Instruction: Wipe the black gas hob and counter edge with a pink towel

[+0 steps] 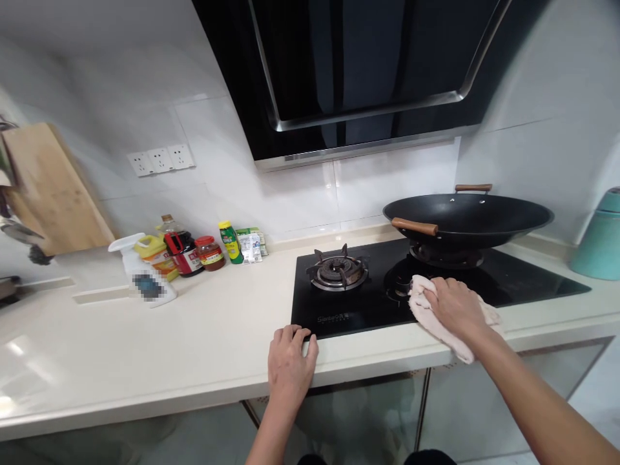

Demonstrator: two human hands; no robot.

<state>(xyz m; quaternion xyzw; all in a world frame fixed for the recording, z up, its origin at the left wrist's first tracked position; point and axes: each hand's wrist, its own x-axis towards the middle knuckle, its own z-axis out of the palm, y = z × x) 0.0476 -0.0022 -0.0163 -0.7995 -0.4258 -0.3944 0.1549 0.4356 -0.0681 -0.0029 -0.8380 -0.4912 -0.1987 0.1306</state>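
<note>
A pale cloth (436, 323) is bunched under my right hand (458, 307), whose fingers grip it against the front of the black glass gas stove (358, 316). Part of the cloth hangs toward the counter's front edge. My left hand (291, 358) rests on the counter at the stove's front left corner, fingers apart and holding nothing. Left of the cloth stands the bare left burner (339, 270) with its pan support. Over the right burner sits a large black wok (465, 216) with wooden handles. A stove knob (401, 289) is partly visible beside the cloth.
A black range hood (368, 71) slants above the stove. On the counter (217, 336) at left stand a white spray bottle (145, 274), a dark sauce bottle (184, 252), a red-lidded jar (210, 253) and a green-yellow container (231, 243). A turquoise container (598, 242) is far right.
</note>
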